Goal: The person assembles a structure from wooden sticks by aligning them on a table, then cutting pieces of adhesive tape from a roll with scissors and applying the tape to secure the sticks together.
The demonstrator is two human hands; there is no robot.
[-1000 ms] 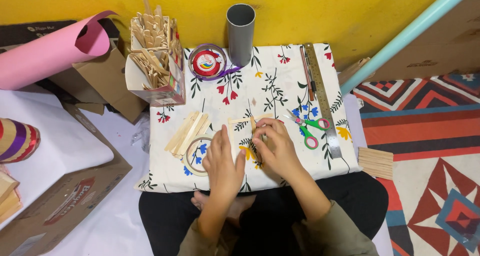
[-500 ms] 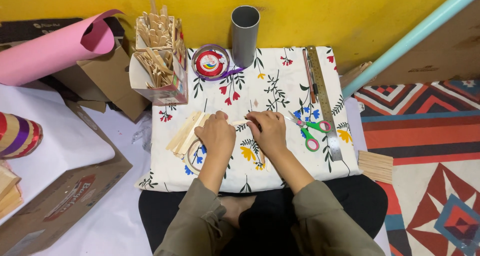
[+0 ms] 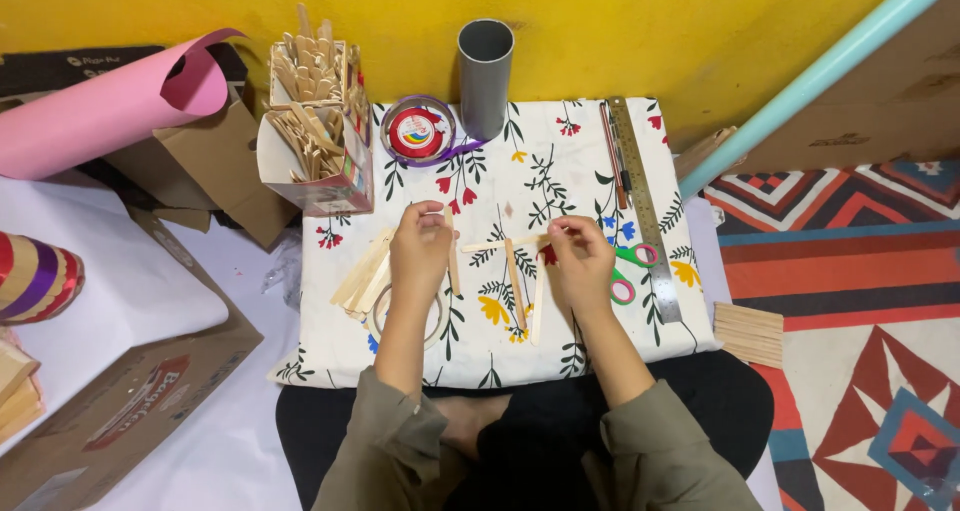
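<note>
Flat wooden craft sticks (image 3: pixel 512 271) lie on the floral cloth (image 3: pixel 560 171) in front of me, one laid crosswise over upright ones. My left hand (image 3: pixel 420 256) pinches the top of an upright stick at the left. At the crosswise stick's right end sits my right hand (image 3: pixel 582 261), fingers pinched on it. A loose pile of sticks (image 3: pixel 362 279) and a tape ring (image 3: pixel 385 316) lie just left of my left hand.
A carton of sticks (image 3: pixel 312 131), a round tape roll (image 3: pixel 418 131) and a grey tube (image 3: pixel 485 61) stand at the back. A metal ruler (image 3: pixel 645 211) and green scissors (image 3: pixel 630 271) lie right. A pink paper roll (image 3: pixel 100 111) and cardboard boxes (image 3: pixel 130 411) sit left. A teal pole (image 3: pixel 820 71) slants at right.
Both hands moved apart and up the cloth. The sticks under them now show, with one laid crosswise between the hands.
</note>
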